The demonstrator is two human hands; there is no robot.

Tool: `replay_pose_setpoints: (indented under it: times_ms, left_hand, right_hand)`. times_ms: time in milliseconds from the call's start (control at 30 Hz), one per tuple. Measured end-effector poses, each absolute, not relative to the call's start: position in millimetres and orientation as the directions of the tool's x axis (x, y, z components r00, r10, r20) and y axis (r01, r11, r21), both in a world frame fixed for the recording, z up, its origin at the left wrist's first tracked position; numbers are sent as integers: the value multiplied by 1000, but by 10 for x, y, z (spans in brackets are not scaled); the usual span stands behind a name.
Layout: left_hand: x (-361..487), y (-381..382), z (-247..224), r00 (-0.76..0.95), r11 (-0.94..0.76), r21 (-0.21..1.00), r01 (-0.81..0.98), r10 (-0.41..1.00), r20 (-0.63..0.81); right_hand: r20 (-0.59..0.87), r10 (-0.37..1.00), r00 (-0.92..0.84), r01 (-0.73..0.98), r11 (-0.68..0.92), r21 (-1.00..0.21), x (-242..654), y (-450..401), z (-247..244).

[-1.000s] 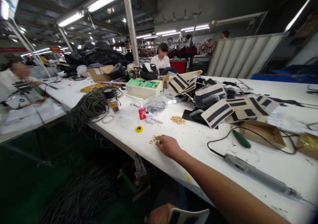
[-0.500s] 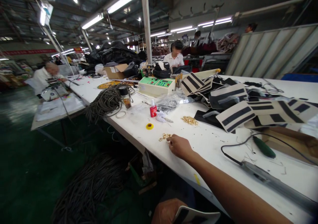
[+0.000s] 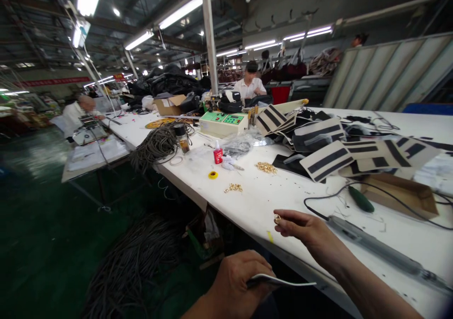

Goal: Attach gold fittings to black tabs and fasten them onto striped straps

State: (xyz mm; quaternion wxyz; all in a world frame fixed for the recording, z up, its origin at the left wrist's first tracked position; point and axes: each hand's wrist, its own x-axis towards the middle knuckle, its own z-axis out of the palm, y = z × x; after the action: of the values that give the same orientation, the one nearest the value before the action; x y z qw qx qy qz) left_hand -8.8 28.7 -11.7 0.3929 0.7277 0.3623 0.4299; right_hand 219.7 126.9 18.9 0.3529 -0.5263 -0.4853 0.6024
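Observation:
My left hand (image 3: 237, 276), low in the view and in front of the table edge, is closed round a thin flat panel (image 3: 292, 281), seen almost edge-on with a pale rim and dark face. My right hand (image 3: 309, 231) is over the table's near side, thumb and fingers pinching a small gold metal ring (image 3: 277, 218); its exact shape is hard to make out. On the white table (image 3: 212, 201) lie a small group of gold rings (image 3: 234, 188) and a denser gold pile (image 3: 266, 168) behind it.
Striped beige-and-black panels (image 3: 327, 160) are heaped at right, near an open cardboard box (image 3: 399, 196) and a grey corded tool (image 3: 378, 250). A red bottle (image 3: 218, 155), yellow tape roll (image 3: 213, 175), green-topped machine (image 3: 222, 123) and cord bundle (image 3: 155, 142) stand farther back. Two co-workers sit beyond.
My right hand has left the small gold group and come back toward me with a gold metal ring. My left hand has risen, turning the panel edge-on.

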Motion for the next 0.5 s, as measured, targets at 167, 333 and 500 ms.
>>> replay_pose_setpoints:
  times_ms: [167, 333, 500]
  left_hand:
    - [115, 370, 9, 481, -502, 838, 214, 801, 357]
    - [392, 408, 119, 561, -547, 817, 183, 740, 370]
    - [606, 443, 163, 629, -621, 756, 205, 676, 385]
  right_hand:
    - [-291, 931, -221, 27, -293, -956, 2506, 770, 349]
    - [-272, 956, -111, 39, -269, -962, 2782, 433, 372]
    - [-257, 959, -118, 96, -247, -964, 2991, 217, 388]
